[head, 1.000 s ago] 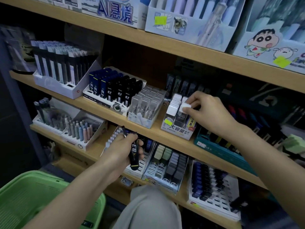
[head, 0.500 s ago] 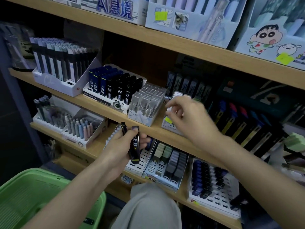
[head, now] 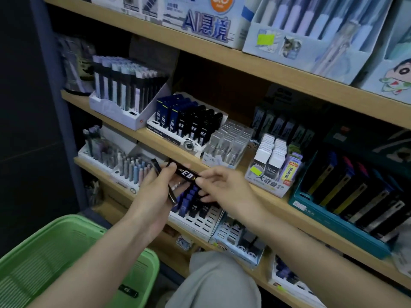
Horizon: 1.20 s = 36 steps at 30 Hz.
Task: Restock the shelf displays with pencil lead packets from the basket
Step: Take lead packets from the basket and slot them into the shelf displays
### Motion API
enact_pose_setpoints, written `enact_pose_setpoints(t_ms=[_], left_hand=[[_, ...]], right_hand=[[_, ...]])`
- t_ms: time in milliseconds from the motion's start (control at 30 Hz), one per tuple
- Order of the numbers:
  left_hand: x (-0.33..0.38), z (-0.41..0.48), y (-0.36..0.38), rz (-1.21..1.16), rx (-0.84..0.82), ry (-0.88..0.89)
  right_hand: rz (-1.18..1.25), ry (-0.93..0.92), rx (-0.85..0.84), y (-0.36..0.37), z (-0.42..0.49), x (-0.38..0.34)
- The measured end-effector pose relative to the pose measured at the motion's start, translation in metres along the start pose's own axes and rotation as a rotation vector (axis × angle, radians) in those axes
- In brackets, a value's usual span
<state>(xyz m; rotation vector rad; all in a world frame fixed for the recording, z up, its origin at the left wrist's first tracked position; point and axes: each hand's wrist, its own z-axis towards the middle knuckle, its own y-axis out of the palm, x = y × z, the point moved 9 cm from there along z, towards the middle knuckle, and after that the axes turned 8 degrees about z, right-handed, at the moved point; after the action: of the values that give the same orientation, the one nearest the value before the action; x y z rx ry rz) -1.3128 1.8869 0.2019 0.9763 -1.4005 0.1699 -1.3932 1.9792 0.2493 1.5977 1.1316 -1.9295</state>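
My left hand [head: 159,187] is closed around a small bunch of black pencil lead packets. One of them, a black packet marked 0.3 [head: 185,173], sticks out to the right. My right hand [head: 224,188] pinches that packet's right end between thumb and forefinger. Both hands hover in front of the middle shelf edge. Up on that shelf stands a white display [head: 189,127] of matching blue and black 0.3 packets. The green basket [head: 66,252] sits at lower left, its inside mostly out of sight.
Right of the 0.3 display stand a tray of clear lead cases [head: 229,143] and a box of white-capped cases [head: 272,156]. A teal tray of dark packets [head: 347,196] is further right. Slotted white trays [head: 195,216] fill the shelf below. My knee [head: 213,283] is at the bottom.
My right hand left the box of white-capped cases and came down and left to the packets in my left hand. The left hand rose slightly and turned one packet sideways.
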Motion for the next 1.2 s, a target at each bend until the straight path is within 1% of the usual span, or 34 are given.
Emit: enact_pose_setpoints(t_ms=[133,233,300,367,433,500,600,800,1067,1200], left_hand=[[-0.002,-0.004,-0.022,0.070,0.042,0.001],[-0.008,-0.006,-0.037,0.174,0.062,-0.047],[-0.014,-0.002,-0.046,0.194,0.056,-0.075],[-0.018,0.001,-0.054,0.182,0.049,-0.101],[-0.019,0.003,-0.060,0.157,0.052,-0.104],[-0.017,0.003,-0.065,0.126,0.052,-0.101],[-0.016,0.007,-0.076,0.100,0.095,-0.113],[-0.014,0.011,-0.085,0.119,0.117,-0.104],[-0.013,0.012,-0.070,0.120,0.054,-0.107],[-0.014,0.012,-0.070,0.132,0.048,-0.106]], right_hand=[[-0.202,-0.259,0.149,-0.015,0.014,-0.042],[-0.328,-0.436,0.234,-0.019,0.029,-0.079],[-0.480,-0.516,0.266,-0.020,0.044,-0.098],[-0.636,-0.552,0.289,-0.020,0.062,-0.109],[-0.737,-0.551,0.282,-0.019,0.078,-0.114],[-0.796,-0.531,0.242,-0.016,0.090,-0.114],[-0.883,-0.486,0.175,-0.010,0.104,-0.107],[-0.901,-0.455,0.090,-0.001,0.115,-0.106],[-0.988,-0.373,0.039,0.000,0.124,-0.101],[-1.010,-0.399,0.024,0.006,0.125,-0.098]])
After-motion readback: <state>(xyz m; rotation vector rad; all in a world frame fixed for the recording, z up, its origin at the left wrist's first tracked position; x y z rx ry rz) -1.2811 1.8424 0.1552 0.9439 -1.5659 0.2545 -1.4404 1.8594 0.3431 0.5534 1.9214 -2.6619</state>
